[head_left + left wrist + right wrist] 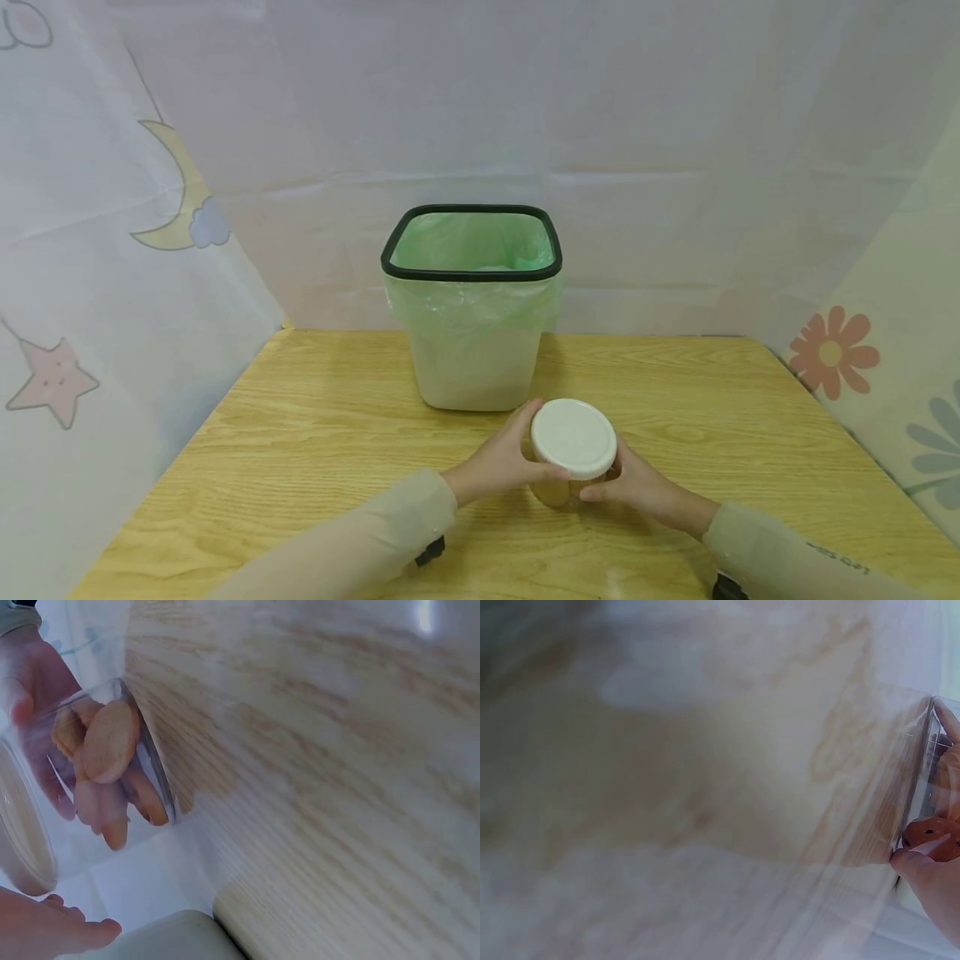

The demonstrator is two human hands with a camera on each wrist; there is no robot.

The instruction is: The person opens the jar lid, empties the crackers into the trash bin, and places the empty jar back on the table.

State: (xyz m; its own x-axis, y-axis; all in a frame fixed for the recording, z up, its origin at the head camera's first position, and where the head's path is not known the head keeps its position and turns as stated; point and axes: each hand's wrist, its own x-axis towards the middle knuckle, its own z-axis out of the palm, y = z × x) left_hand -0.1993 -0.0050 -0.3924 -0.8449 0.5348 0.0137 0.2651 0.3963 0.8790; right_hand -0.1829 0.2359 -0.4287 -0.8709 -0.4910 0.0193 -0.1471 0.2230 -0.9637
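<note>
A clear jar (82,844) with a white lid (573,438) stands upright between both hands, its base at or close to the wooden table top. Several golden-brown biscuits (111,742) show through its wall. From the left, my left hand (504,461) spans the lid's side, thumb at the front edge and fingers behind. My right hand (645,490) holds the jar from the right, below the lid, with the thumb in front. In the right wrist view only the jar's lower part and some fingers (930,889) appear at the right edge.
Behind the jar, a pale bin (476,354) with a black rim and a green-tinted plastic liner stands on the wooden table (322,425). Patterned cloth (450,100) hangs along the back and both sides.
</note>
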